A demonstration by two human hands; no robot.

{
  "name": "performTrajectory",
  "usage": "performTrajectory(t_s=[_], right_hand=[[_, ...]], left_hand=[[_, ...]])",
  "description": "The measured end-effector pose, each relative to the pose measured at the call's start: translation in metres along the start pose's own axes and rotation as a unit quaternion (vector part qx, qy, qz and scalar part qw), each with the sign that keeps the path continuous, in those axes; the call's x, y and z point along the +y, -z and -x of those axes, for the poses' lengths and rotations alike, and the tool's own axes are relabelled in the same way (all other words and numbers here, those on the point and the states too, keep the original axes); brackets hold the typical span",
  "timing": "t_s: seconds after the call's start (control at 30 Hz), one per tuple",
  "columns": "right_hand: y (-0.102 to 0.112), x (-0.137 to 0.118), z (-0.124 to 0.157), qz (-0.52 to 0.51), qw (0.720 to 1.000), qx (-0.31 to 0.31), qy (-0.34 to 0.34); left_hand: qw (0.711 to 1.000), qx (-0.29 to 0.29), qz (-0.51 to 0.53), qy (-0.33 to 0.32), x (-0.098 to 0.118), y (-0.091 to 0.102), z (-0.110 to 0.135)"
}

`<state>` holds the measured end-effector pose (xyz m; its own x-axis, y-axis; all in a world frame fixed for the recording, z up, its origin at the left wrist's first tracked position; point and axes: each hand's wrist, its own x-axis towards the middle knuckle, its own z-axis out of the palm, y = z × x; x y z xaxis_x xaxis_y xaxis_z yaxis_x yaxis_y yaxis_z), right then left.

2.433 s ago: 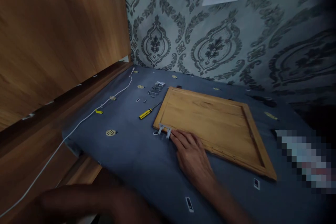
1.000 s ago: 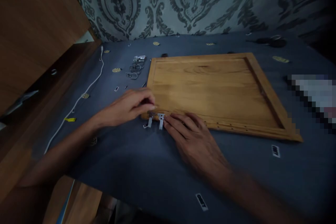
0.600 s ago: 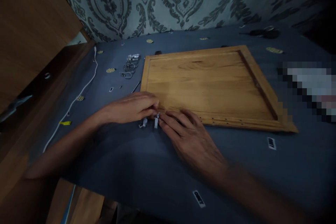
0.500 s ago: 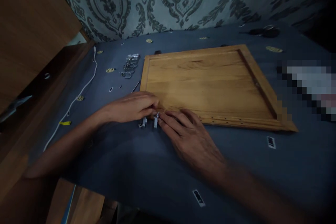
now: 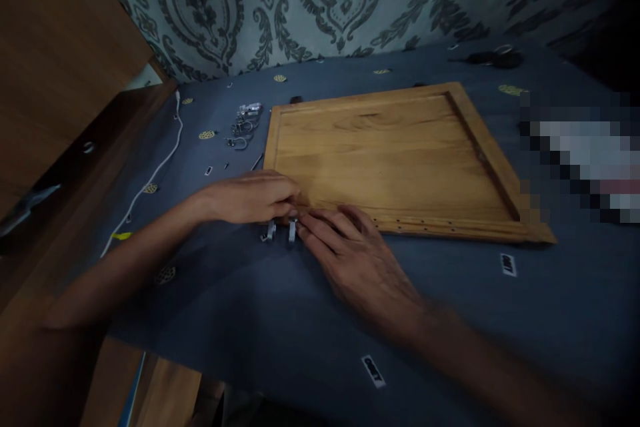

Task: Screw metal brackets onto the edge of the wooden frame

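A framed wooden panel [image 5: 380,153] lies flat, a row of small dark holes along its near edge. At its near left corner, my left hand [image 5: 255,197] is closed, thumb and fingers pressed together over the edge; whatever they pinch is hidden. My right hand [image 5: 355,253] reaches in from the right, its fingers together and resting on the same edge, the fingertips against a small metal fitting [image 5: 293,232]. Its thumb is out of sight. Just left of that fitting, a second metal fitting [image 5: 271,231] sticks out below the edge under my left hand.
Several metal fittings with wire loops [image 5: 243,127] lie beyond my left wrist, near a thin metal rod [image 5: 257,161]. A white cable [image 5: 163,163] runs along the left side of the blue patterned cloth [image 5: 300,333]. A black object [image 5: 495,57] rests at the far right.
Both hands stay at the panel's near left corner, with the left fingers and thumb slightly shifted over the fitting. The whole view has moved a little, so everything appears slightly farther left.
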<state>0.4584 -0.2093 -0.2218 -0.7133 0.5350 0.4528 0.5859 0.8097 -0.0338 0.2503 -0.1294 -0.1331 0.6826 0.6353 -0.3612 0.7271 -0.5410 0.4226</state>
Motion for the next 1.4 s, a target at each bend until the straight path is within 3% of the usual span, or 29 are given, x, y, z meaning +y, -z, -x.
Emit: performTrajectory(t_s=[0.23,0.43,0.67,0.77,0.87,0.93,1.03,1.13,1.23,1.4], right_hand=[[-0.001,0.001,0.0,-0.01,1.0,-0.003,-0.003],[0.001,0.001,0.0,-0.004,1.0,-0.005,-0.002],[-0.001,0.0,0.0,0.003,1.0,0.002,-0.005],[-0.002,0.0,0.0,0.004,1.0,0.005,-0.01],[-0.002,0.0,0.0,-0.003,1.0,0.005,-0.008],[-0.001,0.0,0.0,-0.009,1.0,0.004,-0.01],[-0.002,0.001,0.001,-0.02,1.0,0.004,-0.011],[-0.004,0.002,0.002,-0.019,1.0,0.014,-0.005],[-0.007,0.003,0.003,-0.019,0.999,0.03,0.003],[-0.011,0.004,0.004,-0.005,0.999,0.042,0.002]], left_hand=[[0.997,-0.016,0.073,0.01,-0.005,0.002,-0.006],[0.993,0.03,0.115,0.013,-0.013,-0.003,-0.007],[0.993,0.084,0.075,0.028,-0.01,-0.006,-0.005],[0.987,0.131,0.093,0.021,-0.008,-0.003,0.003],[0.967,0.226,0.12,0.017,-0.007,0.0,0.018],[0.951,0.286,0.107,0.039,-0.009,-0.002,0.03],[0.937,0.329,0.09,0.081,-0.015,-0.011,0.048],[0.914,0.379,0.074,0.128,-0.03,-0.022,0.06],[0.867,0.457,0.047,0.194,-0.052,-0.028,0.067],[0.847,0.479,0.033,0.229,-0.086,-0.032,0.068]])
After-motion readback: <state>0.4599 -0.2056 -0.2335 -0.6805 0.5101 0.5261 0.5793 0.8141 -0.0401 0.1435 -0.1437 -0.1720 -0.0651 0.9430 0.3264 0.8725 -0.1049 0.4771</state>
